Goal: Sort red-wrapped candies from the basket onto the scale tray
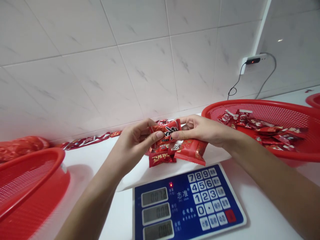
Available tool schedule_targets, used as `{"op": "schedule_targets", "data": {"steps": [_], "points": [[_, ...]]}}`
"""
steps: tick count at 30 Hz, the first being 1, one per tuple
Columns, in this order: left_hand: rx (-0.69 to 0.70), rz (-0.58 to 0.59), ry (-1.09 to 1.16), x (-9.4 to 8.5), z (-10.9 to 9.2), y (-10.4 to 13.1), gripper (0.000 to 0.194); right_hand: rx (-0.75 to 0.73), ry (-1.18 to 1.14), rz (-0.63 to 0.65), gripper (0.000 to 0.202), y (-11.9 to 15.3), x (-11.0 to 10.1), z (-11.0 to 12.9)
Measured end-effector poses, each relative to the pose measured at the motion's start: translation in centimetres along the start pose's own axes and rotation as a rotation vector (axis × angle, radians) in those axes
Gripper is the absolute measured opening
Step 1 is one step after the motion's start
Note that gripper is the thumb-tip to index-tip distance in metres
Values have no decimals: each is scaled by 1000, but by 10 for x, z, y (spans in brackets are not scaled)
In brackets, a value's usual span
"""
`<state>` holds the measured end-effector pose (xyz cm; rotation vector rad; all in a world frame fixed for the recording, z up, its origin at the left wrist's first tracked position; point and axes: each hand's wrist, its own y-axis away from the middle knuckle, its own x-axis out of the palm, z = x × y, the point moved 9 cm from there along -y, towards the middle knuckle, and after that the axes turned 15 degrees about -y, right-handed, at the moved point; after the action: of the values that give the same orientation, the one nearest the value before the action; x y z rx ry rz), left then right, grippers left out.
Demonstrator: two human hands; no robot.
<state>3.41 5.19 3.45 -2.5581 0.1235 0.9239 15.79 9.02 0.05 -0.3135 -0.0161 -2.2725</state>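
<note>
Both my hands meet over the white pan [135, 173] of a digital scale [187, 203]. Between them they grip a small red snack packet [165, 130] with black lettering. My left hand [135, 140] pinches its left side with the thumb on top. From the right, my right hand [200, 130] presses its thumb on the packet's other end. Below the hands, a larger red packet [191, 151] and a small dark red packet [161, 159] with gold lettering rest on the pan. More red wrappers behind are partly hidden by the hands.
A red mesh basket [250, 103] with several packets stands at right, another red basket [55, 156] at left. Red packets [87, 141] lie along the tiled wall [147, 73]. A red bag [25, 146] sits at far left. A plugged-in adapter [253, 61] trails a cable.
</note>
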Motion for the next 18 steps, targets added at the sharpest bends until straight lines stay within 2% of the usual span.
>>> {"op": "schedule_targets", "data": {"steps": [2, 5, 7, 9, 11, 12, 14, 16, 18], "points": [[18, -107, -102, -10, -2, 2, 18, -1, -7, -45, 40, 1, -4, 1], [77, -333, -353, -26, -14, 9, 6, 18, -42, -95, 40, 2, -9, 1], [152, -377, -496, -27, -25, 12, 4, 29, -71, -102, 45, 4, -10, 1], [214, -306, -562, -20, -30, 10, 8, 21, -80, -116, 35, 5, -11, 4], [220, -195, -534, -15, -27, 7, 14, 15, -59, -159, 26, 5, -13, 6], [190, -169, -488, -16, -22, 5, 16, 10, -46, -192, 31, 5, -15, 8], [89, -201, -336, -25, -9, 3, 17, 1, -21, -257, 40, 5, -18, 9], [-31, -198, -177, -26, 7, 1, 23, -10, 1, -293, 40, 5, -19, 10], [-99, -51, -66, -10, 16, 0, 33, -21, 36, -296, 37, 5, -17, 10]]}}
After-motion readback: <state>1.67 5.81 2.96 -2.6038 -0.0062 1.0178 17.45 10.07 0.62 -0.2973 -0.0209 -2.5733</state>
